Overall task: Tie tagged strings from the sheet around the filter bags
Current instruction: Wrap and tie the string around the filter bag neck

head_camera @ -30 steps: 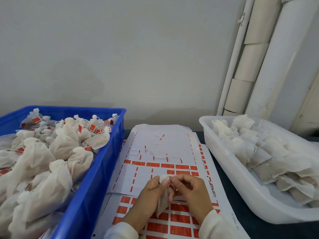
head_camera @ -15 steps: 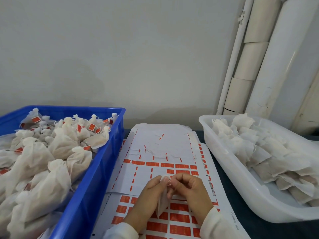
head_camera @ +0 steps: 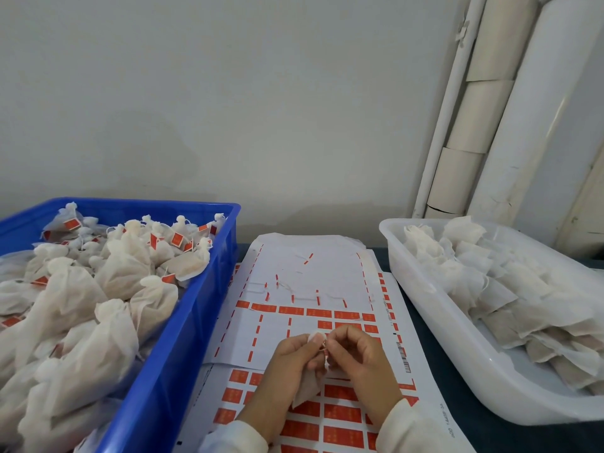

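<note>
While the left hand (head_camera: 294,358) is pinching the gathered neck of the filter bag (head_camera: 307,385) above the sheet (head_camera: 313,276), the right hand (head_camera: 354,351) is pinching the string (head_camera: 323,349); winding it snug beneath the left grip should be stopping slippage

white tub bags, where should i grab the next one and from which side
Take a bag at the far end of the white tub by its loose upturned top, coming from above. Those tops stick up free above the pile, while the bodies lie flat and overlap, so the fingers would likely snag neighbours lower down.
</note>
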A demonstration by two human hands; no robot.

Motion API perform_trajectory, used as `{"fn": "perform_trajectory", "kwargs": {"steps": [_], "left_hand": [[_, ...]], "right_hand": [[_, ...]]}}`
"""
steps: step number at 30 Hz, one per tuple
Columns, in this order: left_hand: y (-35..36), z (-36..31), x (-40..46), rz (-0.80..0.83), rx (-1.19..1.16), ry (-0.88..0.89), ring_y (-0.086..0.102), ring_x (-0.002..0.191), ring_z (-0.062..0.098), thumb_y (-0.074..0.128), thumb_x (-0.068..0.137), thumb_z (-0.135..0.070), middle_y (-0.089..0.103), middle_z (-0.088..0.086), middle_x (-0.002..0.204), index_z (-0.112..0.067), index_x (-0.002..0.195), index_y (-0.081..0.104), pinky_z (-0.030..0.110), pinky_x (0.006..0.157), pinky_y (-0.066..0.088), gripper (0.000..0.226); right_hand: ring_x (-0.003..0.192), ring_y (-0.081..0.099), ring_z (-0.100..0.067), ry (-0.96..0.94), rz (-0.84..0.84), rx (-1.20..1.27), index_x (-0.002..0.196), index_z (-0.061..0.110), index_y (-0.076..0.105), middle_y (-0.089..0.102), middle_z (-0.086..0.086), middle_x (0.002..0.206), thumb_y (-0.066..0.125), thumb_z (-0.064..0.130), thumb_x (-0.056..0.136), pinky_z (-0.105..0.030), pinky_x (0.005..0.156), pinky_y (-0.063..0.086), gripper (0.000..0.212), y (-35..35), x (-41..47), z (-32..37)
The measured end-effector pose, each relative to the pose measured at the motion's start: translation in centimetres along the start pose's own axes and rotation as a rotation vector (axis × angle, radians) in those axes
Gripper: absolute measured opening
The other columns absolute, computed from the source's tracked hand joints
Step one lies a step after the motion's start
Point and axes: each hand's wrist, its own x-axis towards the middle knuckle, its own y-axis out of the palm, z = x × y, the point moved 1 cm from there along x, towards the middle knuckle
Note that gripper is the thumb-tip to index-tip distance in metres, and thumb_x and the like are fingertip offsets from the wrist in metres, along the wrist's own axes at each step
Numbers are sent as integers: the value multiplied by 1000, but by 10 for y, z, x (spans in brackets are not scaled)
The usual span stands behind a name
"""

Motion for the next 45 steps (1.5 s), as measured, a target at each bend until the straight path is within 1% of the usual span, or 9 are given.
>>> {"fn": "perform_trajectory", "kwargs": {"steps": [3,7,11,15,19,22,31,40,45], "left_hand": [[-1,1,-1,-19,50,7,49,43,4,45,95,-19,45,1,48,-12,56,55,10,51,47,41],[-2,3,7,-129,145,-38,50,36,0,47,94,-20,49,-5,38,-11,59,58,6,42,42,38],[-3,8,12,-142,199,-30,55,43,3,46,95,-26,51,-9,38,-13,63,58,7,47,44,36],[-2,11,10,-122,144,14,58,56,11,46,93,-27,54,-1,49,-12,58,57,17,62,50,39],[0,9,9,-160,173,24,57,44,-1,48,94,-23,56,-10,42,-12,64,56,5,46,43,33],[-1,11,10,-125,192,25,56,46,1,48,93,-26,56,-10,45,-12,68,57,7,52,47,30],[-2,9,8,-75,8,24,51,57,11,47,94,-17,51,-1,51,-7,66,56,19,61,49,30],[-4,8,8,-130,-33,39,51,55,9,46,95,-17,51,-2,50,-9,71,54,18,60,50,27],[-8,9,9,-189,1,86,50,62,15,47,94,-21,51,0,55,-9,71,55,24,66,48,27]], "right_hand": [[86,58,-1,-142,-115,-211,91,29,52,59,18,86,59,23,88,-10,74,47,10,2,-3,2],[93,54,7,-275,-51,-447,84,48,48,56,27,87,62,24,87,-4,78,44,28,2,-5,7],[93,54,8,-271,-110,-470,79,43,53,55,28,81,64,17,86,-3,76,44,29,3,-4,6],[67,56,3,-346,-127,-647,79,24,64,58,19,77,67,15,84,-1,62,42,11,7,-4,7],[52,58,-9,-409,-123,-806,71,21,63,62,11,68,78,13,71,-2,55,37,18,8,-6,11],[61,59,-11,-378,-136,-818,77,23,61,62,12,74,70,16,81,-10,61,45,12,3,-5,8],[82,55,-2,-279,-92,-651,76,42,44,50,29,83,57,30,90,-4,74,38,23,-2,-3,7],[74,59,-4,-52,-47,-154,80,15,55,60,5,76,54,13,91,-17,72,49,12,-5,0,7],[72,59,-9,-16,9,-99,85,13,53,60,3,76,48,16,94,-19,69,50,11,-6,1,5]]}}
